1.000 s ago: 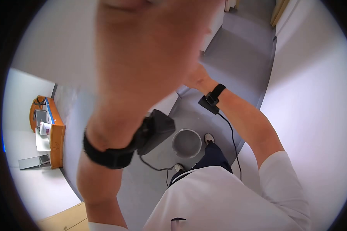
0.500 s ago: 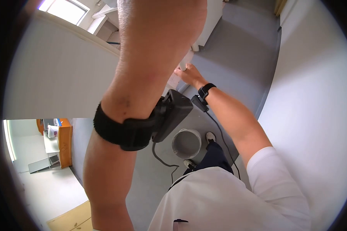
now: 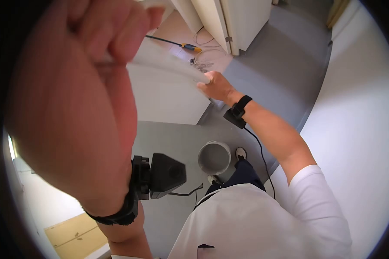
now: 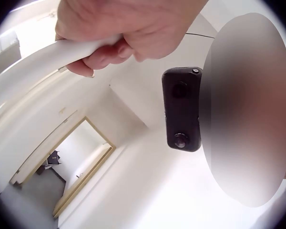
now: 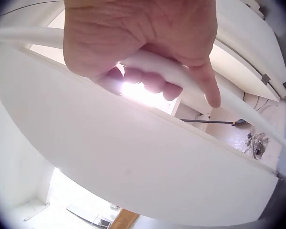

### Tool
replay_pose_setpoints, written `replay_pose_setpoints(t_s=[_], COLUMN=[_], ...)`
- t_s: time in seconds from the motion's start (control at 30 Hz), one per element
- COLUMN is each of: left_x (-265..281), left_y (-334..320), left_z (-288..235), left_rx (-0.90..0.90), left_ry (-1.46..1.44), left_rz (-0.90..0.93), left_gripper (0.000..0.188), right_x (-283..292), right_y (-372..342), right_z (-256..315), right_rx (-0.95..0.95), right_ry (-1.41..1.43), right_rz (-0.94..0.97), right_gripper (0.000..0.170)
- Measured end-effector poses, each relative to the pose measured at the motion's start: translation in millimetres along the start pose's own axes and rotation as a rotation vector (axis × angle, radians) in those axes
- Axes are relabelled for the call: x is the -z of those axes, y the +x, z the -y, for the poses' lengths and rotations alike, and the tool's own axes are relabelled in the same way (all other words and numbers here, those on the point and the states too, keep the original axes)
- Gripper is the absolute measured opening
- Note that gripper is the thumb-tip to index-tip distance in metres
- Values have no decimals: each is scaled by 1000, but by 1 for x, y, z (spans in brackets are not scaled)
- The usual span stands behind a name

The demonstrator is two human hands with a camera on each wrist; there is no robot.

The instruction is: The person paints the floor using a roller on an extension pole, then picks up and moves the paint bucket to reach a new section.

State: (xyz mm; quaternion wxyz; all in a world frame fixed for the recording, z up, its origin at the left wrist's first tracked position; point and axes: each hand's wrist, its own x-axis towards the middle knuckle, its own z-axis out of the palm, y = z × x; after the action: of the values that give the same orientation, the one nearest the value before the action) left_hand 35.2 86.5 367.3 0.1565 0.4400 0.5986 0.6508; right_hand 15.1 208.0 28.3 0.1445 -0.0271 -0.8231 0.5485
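Observation:
Both hands grip one long white pole (image 3: 173, 64). Large and close to the head camera, my left hand (image 3: 103, 82) curls its fingers round the pole; the left wrist view shows that hand (image 4: 128, 28) on the pole (image 4: 33, 67). Lower and farther away, my right hand (image 3: 218, 86) holds the pole near its visible lower end. In the right wrist view, my right hand (image 5: 148, 38) has several fingers wrapped round the pole (image 5: 243, 112), with one finger extended along it.
A white panel (image 5: 133, 152) stands below the pole. Behind it lie a black tool with a yellow-orange grip (image 3: 191, 47) and tangled debris (image 3: 201, 64). A grey bucket (image 3: 214, 159) stands by the feet; a white wall (image 3: 358, 95) rises at right. A black camera (image 4: 182, 109) is near the face.
My left hand has shifted leftward in the head view, bringing the pole and the floor behind the panel into sight. The right hand has moved little and keeps its grip.

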Motion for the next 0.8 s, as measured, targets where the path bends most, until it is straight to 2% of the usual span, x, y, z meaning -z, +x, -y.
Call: replay_pose_setpoints(t_s=[0.17,0.37,0.53,0.8], left_x=[16,-34,-73,-104], left_y=[-38,-75,-62,-44], left_z=[-1,-3,18,71], left_rx=[-27,-37,28,27], left_ry=[15,142,202,213], left_rz=[-94,-190,-240,-170], left_gripper=[28,27,27,28], right_x=[-23,-10,-9,-9], right_y=[0,-40,-48,-44], right_z=[2,-6,-29,-92], right_rx=[-3,-21,-38,-69], right_ry=[49,37,20,34], right_rz=[-15,2,22,-78], right_gripper=[21,28,31,33])
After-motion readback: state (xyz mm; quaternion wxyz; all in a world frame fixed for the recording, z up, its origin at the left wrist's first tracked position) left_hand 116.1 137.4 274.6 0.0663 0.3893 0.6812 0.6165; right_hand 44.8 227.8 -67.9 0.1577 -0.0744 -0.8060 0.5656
